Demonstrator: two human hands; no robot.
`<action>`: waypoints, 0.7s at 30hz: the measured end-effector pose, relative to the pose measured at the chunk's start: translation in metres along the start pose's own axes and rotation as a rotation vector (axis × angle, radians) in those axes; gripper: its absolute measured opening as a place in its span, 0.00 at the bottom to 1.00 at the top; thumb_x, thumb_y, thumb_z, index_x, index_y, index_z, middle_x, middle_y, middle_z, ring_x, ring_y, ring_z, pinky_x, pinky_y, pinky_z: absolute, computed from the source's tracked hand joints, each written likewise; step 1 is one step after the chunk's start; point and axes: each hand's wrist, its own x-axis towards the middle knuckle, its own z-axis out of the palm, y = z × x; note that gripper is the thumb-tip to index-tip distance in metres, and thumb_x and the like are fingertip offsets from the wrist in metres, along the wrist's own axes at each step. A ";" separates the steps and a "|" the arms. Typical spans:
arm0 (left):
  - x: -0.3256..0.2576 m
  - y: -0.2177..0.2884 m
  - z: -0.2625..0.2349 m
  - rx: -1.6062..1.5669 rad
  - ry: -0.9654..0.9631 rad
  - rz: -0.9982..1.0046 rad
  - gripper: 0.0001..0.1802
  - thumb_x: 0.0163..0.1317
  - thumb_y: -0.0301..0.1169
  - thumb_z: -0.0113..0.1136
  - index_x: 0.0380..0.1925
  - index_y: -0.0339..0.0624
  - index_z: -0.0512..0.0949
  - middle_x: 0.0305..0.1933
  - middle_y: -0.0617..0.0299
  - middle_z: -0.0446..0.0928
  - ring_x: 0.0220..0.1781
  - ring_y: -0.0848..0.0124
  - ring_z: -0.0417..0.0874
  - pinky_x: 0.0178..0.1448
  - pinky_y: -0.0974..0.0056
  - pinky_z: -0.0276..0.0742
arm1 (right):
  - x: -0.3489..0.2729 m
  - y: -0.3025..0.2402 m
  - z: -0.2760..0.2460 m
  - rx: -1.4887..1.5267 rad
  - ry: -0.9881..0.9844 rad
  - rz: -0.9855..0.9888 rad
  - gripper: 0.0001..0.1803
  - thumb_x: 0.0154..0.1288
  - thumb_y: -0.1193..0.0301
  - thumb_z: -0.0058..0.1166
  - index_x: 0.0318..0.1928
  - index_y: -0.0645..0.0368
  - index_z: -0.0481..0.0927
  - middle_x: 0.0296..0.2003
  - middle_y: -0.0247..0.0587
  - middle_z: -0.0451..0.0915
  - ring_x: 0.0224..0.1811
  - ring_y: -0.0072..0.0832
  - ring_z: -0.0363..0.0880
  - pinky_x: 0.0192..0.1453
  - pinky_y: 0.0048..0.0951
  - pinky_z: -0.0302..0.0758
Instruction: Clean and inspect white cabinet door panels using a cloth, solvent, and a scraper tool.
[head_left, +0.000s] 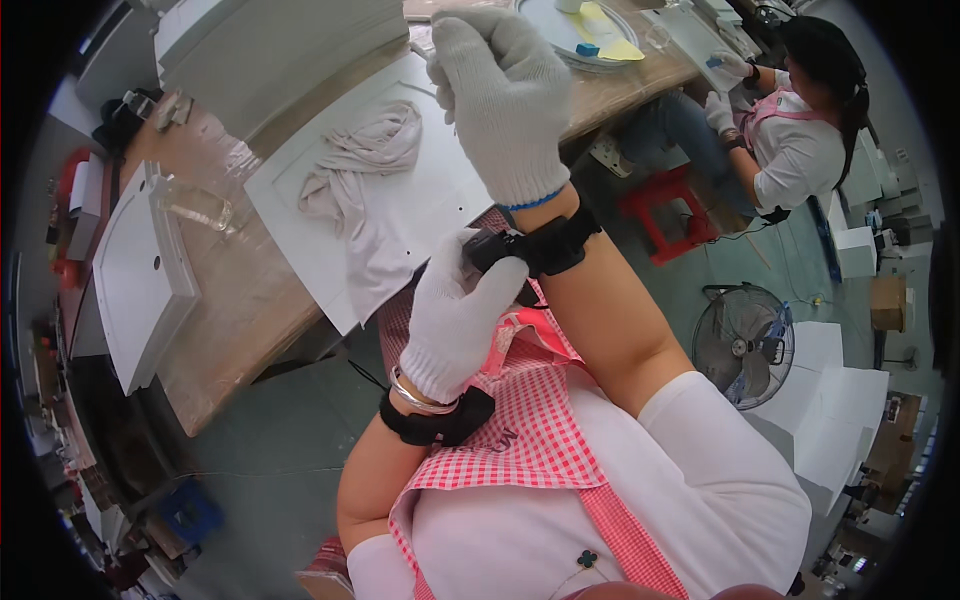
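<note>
My left hand [455, 315], in a white knitted glove, is closed on a small black camera-like device [487, 250] at my right wrist. This device sits on a black wrist strap [560, 247]. My right hand [510, 100], gloved alike, is raised over the table with its fingers curled into a loose fist; nothing shows in it. Below and left of it, a light crumpled cloth [375, 165] lies on a white panel [290, 215] with small holes. A second black strap [430, 422] and a silver bangle [418, 400] circle my left wrist.
A curved white panel [140, 280] stands at the table's left side, beside a clear glass-like object [200, 205]. Round white pieces [545, 30] are stacked at the back. To the right, a co-worker [800, 130] sits near a red stool [665, 215] and a floor fan [743, 347].
</note>
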 end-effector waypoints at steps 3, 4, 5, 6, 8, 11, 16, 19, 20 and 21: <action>-0.017 -0.005 0.012 0.052 -0.007 0.050 0.16 0.66 0.26 0.65 0.51 0.33 0.73 0.41 0.63 0.79 0.40 0.79 0.79 0.43 0.71 0.78 | -0.010 -0.038 -0.013 0.167 0.010 0.412 0.11 0.75 0.67 0.58 0.49 0.62 0.83 0.27 0.33 0.80 0.22 0.19 0.73 0.23 0.22 0.69; -0.021 -0.006 0.017 0.069 -0.025 0.069 0.16 0.66 0.26 0.65 0.50 0.33 0.74 0.40 0.63 0.79 0.39 0.79 0.79 0.43 0.71 0.78 | -0.009 -0.044 -0.021 0.290 0.056 0.522 0.11 0.75 0.67 0.59 0.48 0.62 0.83 0.27 0.33 0.80 0.22 0.19 0.74 0.23 0.21 0.69; -0.025 -0.006 0.022 0.079 -0.024 0.080 0.16 0.66 0.26 0.65 0.50 0.33 0.74 0.40 0.63 0.79 0.39 0.79 0.79 0.43 0.71 0.78 | -0.009 -0.049 -0.029 0.412 0.099 0.635 0.11 0.74 0.67 0.60 0.48 0.61 0.83 0.27 0.33 0.80 0.22 0.18 0.74 0.22 0.21 0.69; -0.028 -0.005 0.030 0.162 -0.027 0.102 0.16 0.65 0.27 0.66 0.49 0.33 0.74 0.39 0.63 0.79 0.38 0.79 0.79 0.42 0.71 0.78 | -0.010 -0.048 -0.039 0.420 0.103 0.624 0.11 0.74 0.67 0.60 0.48 0.61 0.83 0.27 0.33 0.80 0.22 0.18 0.74 0.22 0.21 0.69; -0.030 -0.011 0.038 0.255 -0.027 0.127 0.16 0.64 0.27 0.66 0.48 0.33 0.74 0.38 0.64 0.80 0.37 0.79 0.79 0.42 0.71 0.78 | -0.017 -0.040 -0.057 0.575 0.171 0.749 0.11 0.74 0.66 0.60 0.47 0.60 0.83 0.28 0.32 0.80 0.22 0.18 0.75 0.23 0.20 0.70; -0.029 -0.023 0.046 0.277 -0.045 0.167 0.16 0.64 0.28 0.67 0.46 0.33 0.74 0.37 0.64 0.80 0.35 0.79 0.80 0.40 0.71 0.78 | -0.023 -0.046 -0.067 0.291 0.167 0.541 0.10 0.75 0.67 0.59 0.47 0.61 0.83 0.27 0.33 0.81 0.23 0.17 0.75 0.23 0.19 0.69; -0.037 -0.029 0.082 0.183 -0.001 0.037 0.16 0.63 0.27 0.67 0.46 0.32 0.72 0.38 0.58 0.81 0.35 0.73 0.85 0.40 0.69 0.82 | -0.021 -0.026 -0.097 -0.229 0.114 -0.147 0.09 0.74 0.72 0.60 0.48 0.64 0.85 0.29 0.33 0.83 0.28 0.16 0.79 0.32 0.19 0.75; -0.032 -0.035 0.086 0.150 0.022 0.020 0.18 0.64 0.28 0.66 0.48 0.31 0.71 0.41 0.56 0.81 0.37 0.72 0.86 0.42 0.67 0.83 | -0.016 -0.023 -0.104 -0.306 0.107 -0.459 0.09 0.73 0.74 0.61 0.49 0.65 0.85 0.29 0.32 0.84 0.31 0.15 0.80 0.36 0.20 0.77; -0.029 -0.038 0.086 0.125 0.005 0.014 0.18 0.64 0.29 0.67 0.48 0.32 0.71 0.42 0.56 0.81 0.38 0.72 0.86 0.42 0.67 0.83 | -0.017 -0.021 -0.104 -0.289 0.105 -0.453 0.09 0.73 0.74 0.61 0.49 0.65 0.85 0.29 0.32 0.84 0.31 0.15 0.80 0.36 0.20 0.77; -0.027 -0.040 0.083 0.128 0.023 0.017 0.18 0.64 0.29 0.67 0.48 0.32 0.71 0.42 0.56 0.81 0.38 0.72 0.86 0.42 0.67 0.83 | -0.019 -0.020 -0.102 -0.207 0.130 -0.329 0.09 0.73 0.74 0.61 0.49 0.64 0.85 0.29 0.32 0.84 0.31 0.15 0.79 0.35 0.19 0.76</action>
